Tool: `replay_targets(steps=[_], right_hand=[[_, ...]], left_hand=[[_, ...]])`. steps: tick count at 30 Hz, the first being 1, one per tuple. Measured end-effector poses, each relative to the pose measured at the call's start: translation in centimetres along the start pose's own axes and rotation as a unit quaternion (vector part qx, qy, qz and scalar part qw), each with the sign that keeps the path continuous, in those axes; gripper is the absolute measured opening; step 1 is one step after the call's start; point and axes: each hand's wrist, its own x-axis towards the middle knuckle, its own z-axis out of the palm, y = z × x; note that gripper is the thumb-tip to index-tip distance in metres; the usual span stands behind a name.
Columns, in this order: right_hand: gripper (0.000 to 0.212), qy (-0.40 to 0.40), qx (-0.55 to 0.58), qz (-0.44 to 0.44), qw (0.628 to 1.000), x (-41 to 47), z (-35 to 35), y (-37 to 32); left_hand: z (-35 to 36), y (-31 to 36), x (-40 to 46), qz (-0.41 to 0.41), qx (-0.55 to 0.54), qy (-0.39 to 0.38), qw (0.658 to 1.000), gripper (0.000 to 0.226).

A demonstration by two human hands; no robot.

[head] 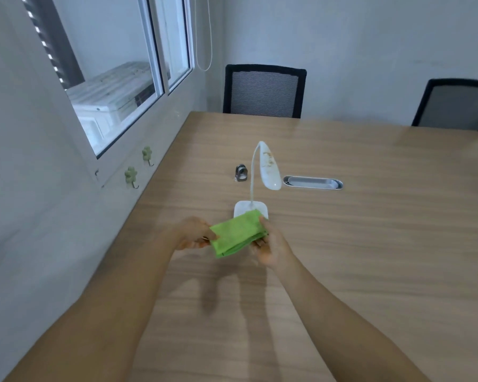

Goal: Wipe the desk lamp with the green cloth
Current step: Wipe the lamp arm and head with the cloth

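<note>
A folded green cloth (236,233) is held between both hands above the wooden table (370,244). My left hand (191,233) grips its left edge, and my right hand (271,244) grips its right edge. Just behind the cloth stands a white desk lamp (269,168) with a thin bent neck and a long head that carries brownish marks. Its square white base (242,208) is partly hidden by the cloth.
A small metal ring-shaped object (241,173) sits left of the lamp. A grey oval cable slot (313,183) is set into the table to its right. Two black mesh chairs (264,91) stand at the far edge. A window and green wall hooks (130,175) line the left wall.
</note>
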Motion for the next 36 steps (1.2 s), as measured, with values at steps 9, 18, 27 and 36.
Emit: replay_targets(steps=[9,18,27,36], right_hand=[[0.054,0.057,-0.128,-0.047,0.989,-0.2,-1.5,0.3],[0.007,0.137,-0.351,-0.296,0.878,-4.9,-1.2,-11.8],[0.047,0.049,-0.574,-0.498,0.649,-9.1,5.4,-17.4],[0.06,-0.008,-0.699,-0.512,0.499,-7.5,6.2,-16.0]], left_hand=[[4.9,0.2,-0.6,-0.022,-0.085,-0.078,0.993,0.016],[1.3,9.5,-2.0,0.07,-0.076,0.056,0.993,0.067],[2.3,17.9,-2.9,0.208,-0.107,0.018,0.972,0.057],[1.9,17.1,-0.2,0.238,-0.08,-0.017,0.968,0.029]])
